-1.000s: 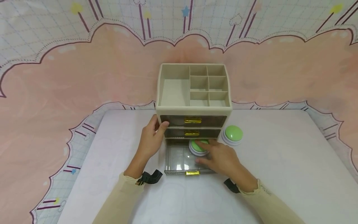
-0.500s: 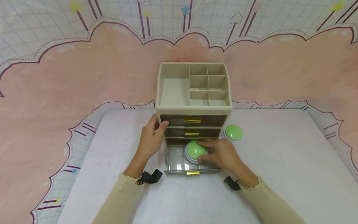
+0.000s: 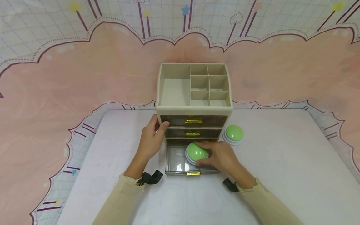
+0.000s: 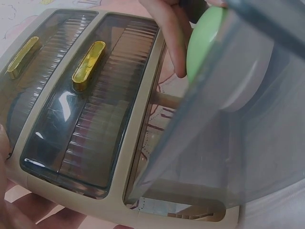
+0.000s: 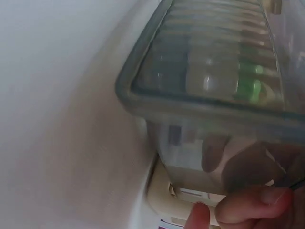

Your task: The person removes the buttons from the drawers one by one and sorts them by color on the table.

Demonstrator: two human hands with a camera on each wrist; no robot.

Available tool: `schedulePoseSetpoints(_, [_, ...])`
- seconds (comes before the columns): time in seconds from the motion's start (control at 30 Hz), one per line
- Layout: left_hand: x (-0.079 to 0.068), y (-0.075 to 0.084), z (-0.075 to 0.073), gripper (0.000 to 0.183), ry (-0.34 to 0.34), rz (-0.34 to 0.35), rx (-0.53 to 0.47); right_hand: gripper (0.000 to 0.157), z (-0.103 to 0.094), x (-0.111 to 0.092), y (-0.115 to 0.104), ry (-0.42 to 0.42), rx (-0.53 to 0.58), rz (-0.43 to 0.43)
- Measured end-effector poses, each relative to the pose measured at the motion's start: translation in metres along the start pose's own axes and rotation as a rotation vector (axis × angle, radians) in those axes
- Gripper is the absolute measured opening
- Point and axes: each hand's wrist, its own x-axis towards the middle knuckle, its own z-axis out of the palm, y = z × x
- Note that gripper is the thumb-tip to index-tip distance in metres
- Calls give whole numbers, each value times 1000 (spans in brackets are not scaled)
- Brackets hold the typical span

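A cream desktop drawer organizer stands at the back of the table, its bottom clear-grey drawer pulled out. In that drawer is a round push button with a green dome and pale base. My right hand holds it from the right, thumb in front and index finger behind. My left hand grips the organizer's left side, thumb at the front edge. In the left wrist view the green dome shows partly behind the drawer wall. The right wrist view shows the drawer up close, with fingertips below.
A second green-domed button sits on the white table right of the organizer. Two upper drawers with gold handles are closed. A patterned pink cloth hangs behind the table.
The button has come forward in the open drawer, toward its front, and more of the dome shows. My right hand has shifted from over its top to its right side. My left hand stays put.
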Motion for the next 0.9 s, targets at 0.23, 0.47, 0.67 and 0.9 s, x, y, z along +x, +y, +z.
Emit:
schedulePoseSetpoints(0.23, [0, -1, -1, 46, 8, 13, -6, 70, 2, -1, -2, 28, 9, 31])
schedulePoseSetpoints(0.47, [-1, 0, -2, 43, 20, 25, -10, 69, 1, -1, -3, 46, -6, 3])
schedulePoseSetpoints(0.67, [-1, -2, -2, 49, 12, 35, -18, 68, -4, -3, -4, 18, -27, 34])
schedulePoseSetpoints(0.9, [0, -2, -1, 49, 8, 26, -16, 69, -13, -9, -12, 75, -49, 86])
